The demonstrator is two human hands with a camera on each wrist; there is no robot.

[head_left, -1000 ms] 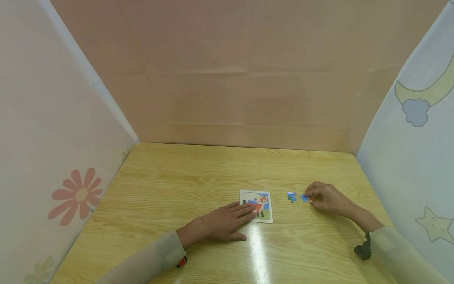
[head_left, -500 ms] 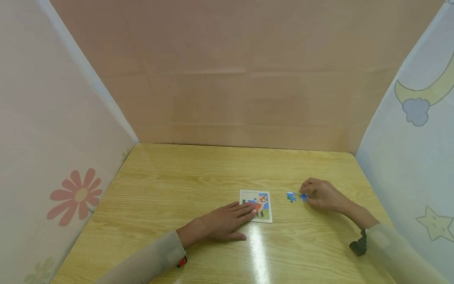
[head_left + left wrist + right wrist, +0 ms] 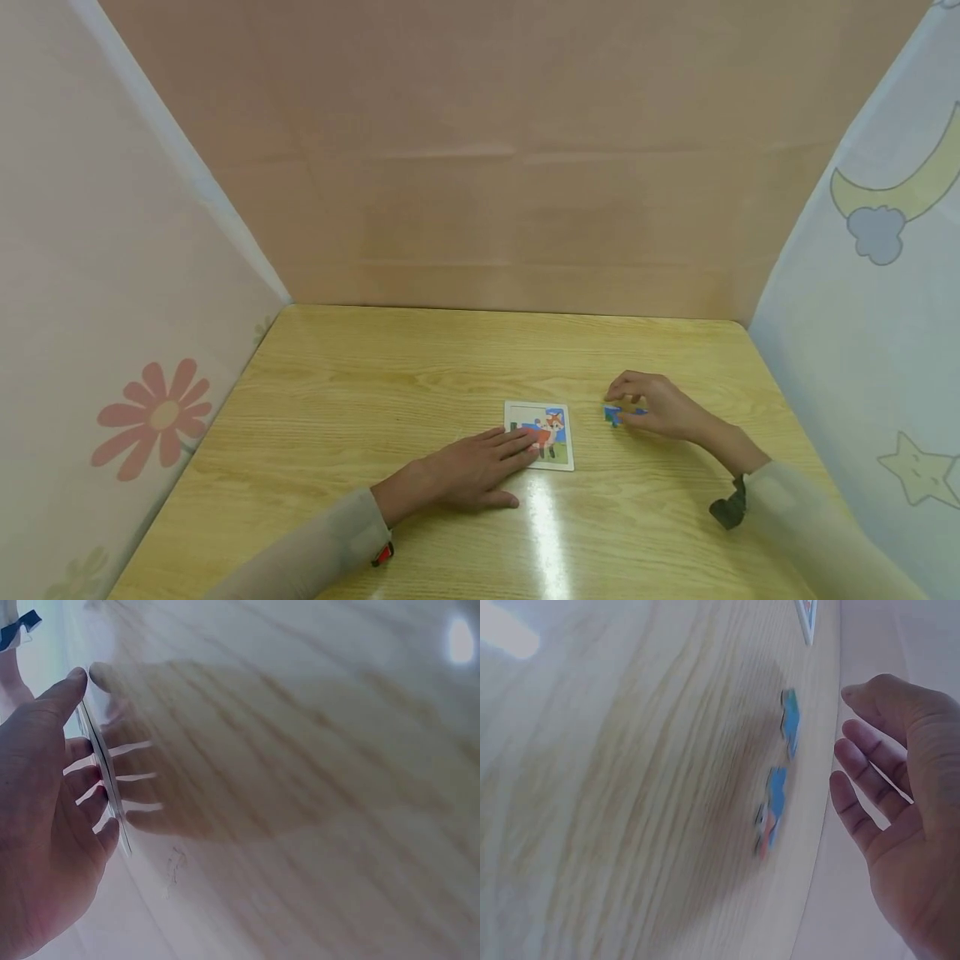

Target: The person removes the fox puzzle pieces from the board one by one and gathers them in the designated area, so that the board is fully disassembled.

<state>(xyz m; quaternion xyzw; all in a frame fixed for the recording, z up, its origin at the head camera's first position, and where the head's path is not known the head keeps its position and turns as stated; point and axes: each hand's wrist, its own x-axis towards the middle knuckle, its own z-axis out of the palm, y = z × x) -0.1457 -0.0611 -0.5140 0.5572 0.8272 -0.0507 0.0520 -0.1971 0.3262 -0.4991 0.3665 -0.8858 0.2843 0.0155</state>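
My left hand (image 3: 472,471) lies flat, fingertips resting on a white-framed fox jigsaw puzzle (image 3: 528,413). Part of its picture is hidden under those fingers, and a pale bare area shows at its upper left. Right of the puzzle, my right hand (image 3: 663,407) hovers over two loose jigsaw pieces, thumb and fingers spread apart with nothing between them. One piece is blue and green (image 3: 612,413). The other, a blue piece with some red (image 3: 776,795), is mostly covered by the hand in the head view. In the right wrist view both pieces lie on the table, apart from the fingers.
A wood-grain table (image 3: 390,358) carries everything. Behind it rises a plain brownish-pink wall (image 3: 450,208). Printed side panels flank it, with a flower (image 3: 161,414) on the left and a star (image 3: 918,467) on the right. Light glares off the tabletop in front of the puzzle.
My right hand has moved left, off the blue-and-red piece toward the blue-and-green one, and its fingers have spread. The left hand stays on the puzzle.
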